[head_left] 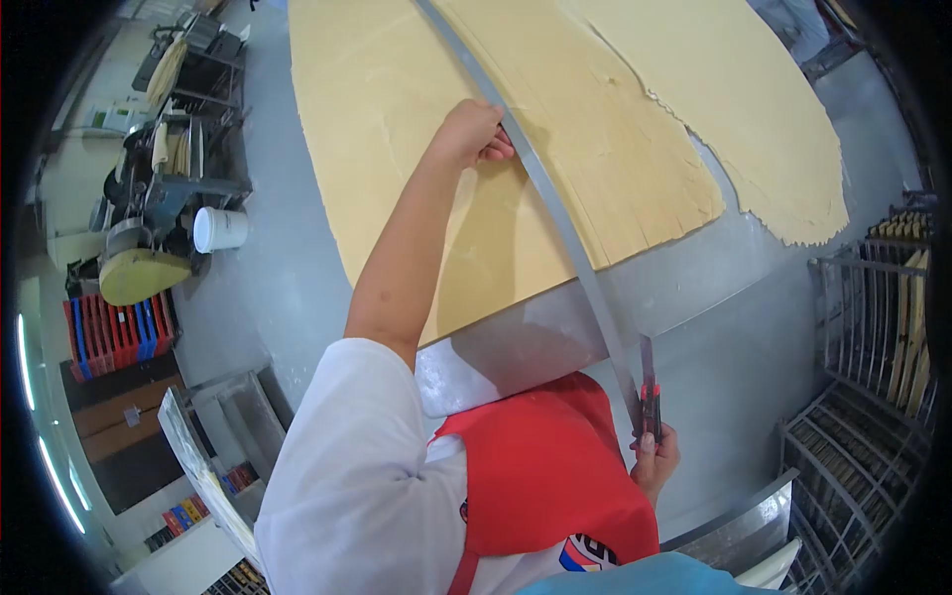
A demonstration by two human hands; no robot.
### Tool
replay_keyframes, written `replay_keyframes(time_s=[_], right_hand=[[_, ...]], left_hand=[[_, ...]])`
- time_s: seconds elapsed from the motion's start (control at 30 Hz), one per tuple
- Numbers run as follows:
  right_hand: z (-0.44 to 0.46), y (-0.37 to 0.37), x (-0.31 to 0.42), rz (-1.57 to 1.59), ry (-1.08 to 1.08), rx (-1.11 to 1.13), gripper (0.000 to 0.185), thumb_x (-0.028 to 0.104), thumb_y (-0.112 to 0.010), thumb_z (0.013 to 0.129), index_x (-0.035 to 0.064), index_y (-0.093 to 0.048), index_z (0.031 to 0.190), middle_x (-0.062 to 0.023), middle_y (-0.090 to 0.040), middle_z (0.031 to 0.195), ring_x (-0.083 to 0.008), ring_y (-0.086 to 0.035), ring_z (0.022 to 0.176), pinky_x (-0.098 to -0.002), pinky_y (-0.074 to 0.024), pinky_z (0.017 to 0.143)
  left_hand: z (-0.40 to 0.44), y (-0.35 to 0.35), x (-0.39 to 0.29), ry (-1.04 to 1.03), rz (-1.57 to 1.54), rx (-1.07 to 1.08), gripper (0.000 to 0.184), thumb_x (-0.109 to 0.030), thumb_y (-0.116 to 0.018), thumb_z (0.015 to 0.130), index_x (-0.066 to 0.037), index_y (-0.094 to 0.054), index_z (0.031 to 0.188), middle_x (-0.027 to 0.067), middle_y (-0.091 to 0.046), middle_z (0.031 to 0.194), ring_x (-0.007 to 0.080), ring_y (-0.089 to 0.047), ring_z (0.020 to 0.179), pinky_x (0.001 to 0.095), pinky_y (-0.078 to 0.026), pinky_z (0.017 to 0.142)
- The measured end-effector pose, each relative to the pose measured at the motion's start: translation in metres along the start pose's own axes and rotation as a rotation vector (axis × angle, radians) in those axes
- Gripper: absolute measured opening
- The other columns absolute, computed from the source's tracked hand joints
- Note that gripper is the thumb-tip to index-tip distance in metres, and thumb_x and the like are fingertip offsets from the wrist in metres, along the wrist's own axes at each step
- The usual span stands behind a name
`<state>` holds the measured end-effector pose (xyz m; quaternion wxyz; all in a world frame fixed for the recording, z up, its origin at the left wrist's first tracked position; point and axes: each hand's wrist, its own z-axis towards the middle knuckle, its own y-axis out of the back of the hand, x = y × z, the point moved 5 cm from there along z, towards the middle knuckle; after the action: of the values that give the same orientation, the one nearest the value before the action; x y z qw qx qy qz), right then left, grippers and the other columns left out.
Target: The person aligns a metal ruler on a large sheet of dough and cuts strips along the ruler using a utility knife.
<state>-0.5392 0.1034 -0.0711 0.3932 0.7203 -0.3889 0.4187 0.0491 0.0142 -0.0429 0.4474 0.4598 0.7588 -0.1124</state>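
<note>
A long metal straightedge (pixel 555 203) lies across a large yellow dough sheet (pixel 387 188), its near end reaching past the table edge. My left hand (pixel 476 136) is closed at the straightedge's left side, its thumb and curled fingers gripping that edge over the sheet. Beyond the table's near edge, my right hand (pixel 654 461) is closed around a red and black knife (pixel 651 407) with its blade pointing away from me. The straightedge's near end is beside this hand; whether the fingers also hold it, I cannot tell. Right of the straightedge lies a dough strip (pixel 635 169).
A paler dough sheet (pixel 744 109) with a ragged edge lies at the right of the metal table (pixel 516 352). Wire racks (pixel 863 337) stand at the right. A white bucket (pixel 220 229), machines and red and blue trays (pixel 121 332) are at the left.
</note>
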Motion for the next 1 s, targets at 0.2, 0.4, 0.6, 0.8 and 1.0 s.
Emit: replay_keyframes(time_s=[0.2,0.4,0.6,0.8,1.0], right_hand=[[0.001,-0.005,-0.006,0.017,0.010,0.007,0.045,0.037,-0.069,0.097,-0.0058,-0.064,0.109,-0.0076,-0.071,0.085,-0.0114,-0.063,0.069,-0.0282,-0.0549,0.063],[0.003,-0.008,0.005,-0.014,0.011,0.002,0.042,0.036,-0.068,0.098,-0.0052,-0.064,0.108,-0.0081,-0.071,0.084,-0.0116,-0.063,0.068,-0.0278,-0.0541,0.061],[0.000,-0.007,-0.004,-0.005,-0.001,0.001,0.041,0.036,-0.068,0.097,-0.0039,-0.065,0.107,-0.0061,-0.070,0.080,-0.0111,-0.062,0.064,-0.0276,-0.0522,0.060],[0.001,-0.004,0.005,-0.072,0.025,0.013,0.039,0.036,-0.068,0.097,-0.0018,-0.066,0.107,-0.0035,-0.067,0.074,-0.0103,-0.060,0.061,-0.0276,-0.0489,0.057],[-0.001,-0.002,0.003,-0.099,0.018,0.020,0.036,0.034,-0.067,0.098,-0.0012,-0.066,0.106,-0.0034,-0.067,0.073,-0.0099,-0.060,0.060,-0.0279,-0.0501,0.057]], left_hand=[[0.002,0.001,0.003,-0.022,-0.037,-0.010,0.029,-0.019,-0.045,0.107,0.005,-0.060,0.102,0.0166,-0.067,0.085,0.0216,-0.067,0.064,0.0309,-0.052,0.050],[0.002,0.003,0.003,-0.011,-0.037,-0.007,0.031,-0.021,-0.044,0.109,0.002,-0.062,0.098,0.0098,-0.066,0.079,0.0173,-0.067,0.063,0.0286,-0.051,0.050],[0.008,0.003,0.005,-0.009,-0.050,-0.009,0.029,-0.019,-0.046,0.107,0.004,-0.061,0.098,0.0144,-0.066,0.081,0.0205,-0.067,0.060,0.0298,-0.051,0.047],[0.001,0.002,0.002,0.005,-0.062,-0.018,0.029,-0.019,-0.045,0.107,0.004,-0.060,0.098,0.0137,-0.066,0.081,0.0202,-0.067,0.061,0.0294,-0.051,0.047],[0.003,0.003,0.004,0.014,-0.047,-0.012,0.031,-0.020,-0.044,0.109,0.002,-0.063,0.098,0.0080,-0.065,0.078,0.0168,-0.066,0.063,0.0290,-0.051,0.052]])
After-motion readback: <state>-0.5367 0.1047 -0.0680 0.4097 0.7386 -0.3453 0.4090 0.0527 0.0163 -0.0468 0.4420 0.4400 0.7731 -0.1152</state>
